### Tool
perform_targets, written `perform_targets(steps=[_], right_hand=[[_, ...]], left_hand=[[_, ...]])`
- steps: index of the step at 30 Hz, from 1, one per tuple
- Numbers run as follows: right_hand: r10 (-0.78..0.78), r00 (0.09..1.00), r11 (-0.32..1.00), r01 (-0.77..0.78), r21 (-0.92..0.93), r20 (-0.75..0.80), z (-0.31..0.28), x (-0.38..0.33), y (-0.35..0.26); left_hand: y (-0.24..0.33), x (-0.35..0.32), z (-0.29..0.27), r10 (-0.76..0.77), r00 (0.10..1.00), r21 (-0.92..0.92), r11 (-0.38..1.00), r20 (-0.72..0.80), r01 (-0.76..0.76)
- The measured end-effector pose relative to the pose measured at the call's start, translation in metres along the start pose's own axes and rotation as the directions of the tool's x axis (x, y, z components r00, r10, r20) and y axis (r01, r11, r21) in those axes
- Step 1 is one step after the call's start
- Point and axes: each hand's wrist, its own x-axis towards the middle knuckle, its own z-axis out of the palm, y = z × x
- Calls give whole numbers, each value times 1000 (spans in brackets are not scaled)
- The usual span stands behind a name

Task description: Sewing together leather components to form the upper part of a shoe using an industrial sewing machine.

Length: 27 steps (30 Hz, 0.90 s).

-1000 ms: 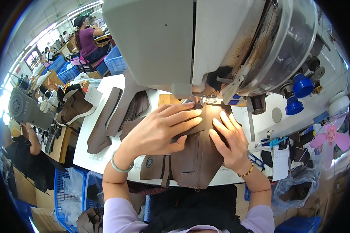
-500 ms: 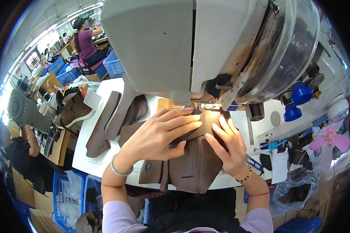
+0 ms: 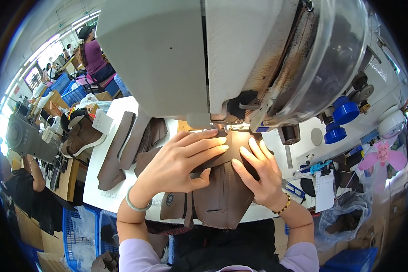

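A brown leather shoe upper [image 3: 218, 195] lies on the white table under the needle area of a sewing machine [image 3: 152, 59]. My left hand [image 3: 179, 156] rests on its left side, fingers stretched out together and thumb apart, pressing the leather down. Across from it, my right hand [image 3: 262, 174] lies on the right part with its fingers spread, the tips close to the lit stitching spot. Neither hand is closed around anything. A round emblem [image 3: 170, 198] shows on a flap at the lower left. The needle itself is too small to make out.
Brown leather strips [image 3: 115, 156] and a stack of cut pieces [image 3: 153, 135] lie left on the table. Beyond stands a finished brown shoe [image 3: 82, 136]. At right are a blue cutter [image 3: 294, 190], a paper card [image 3: 324, 192] and a pink fan [image 3: 382, 154]. Other people work farther left.
The whole view has shifted slightly, moving the machine left in the picture. Both hands stay flat on the leather, which has turned slightly under them.
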Motion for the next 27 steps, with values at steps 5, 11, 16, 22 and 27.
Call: perform_targets(steps=[5, 11, 16, 22, 27], right_hand=[[8, 1000, 1000, -8, -2, -10, 2, 1, 1], [15, 1000, 1000, -15, 12, 14, 1, 3, 5], [12, 1000, 1000, -12, -15, 4, 1, -1, 3], [66, 996, 998, -67, 18, 61, -1, -2, 0], [312, 949, 947, -308, 95, -36, -12, -55, -9]], left_hand=[[-1, 1, 0, -14, 1000, -7, 1000, -14, 13], [-5, 3, 1, 28, 999, 25, 999, -28, -28], [-4, 4, -2, 39, 999, 38, 999, -10, -38], [-6, 3, 1, 44, 999, 49, 998, -10, -43], [-5, 3, 2, 23, 1000, 16, 1000, -6, -23]])
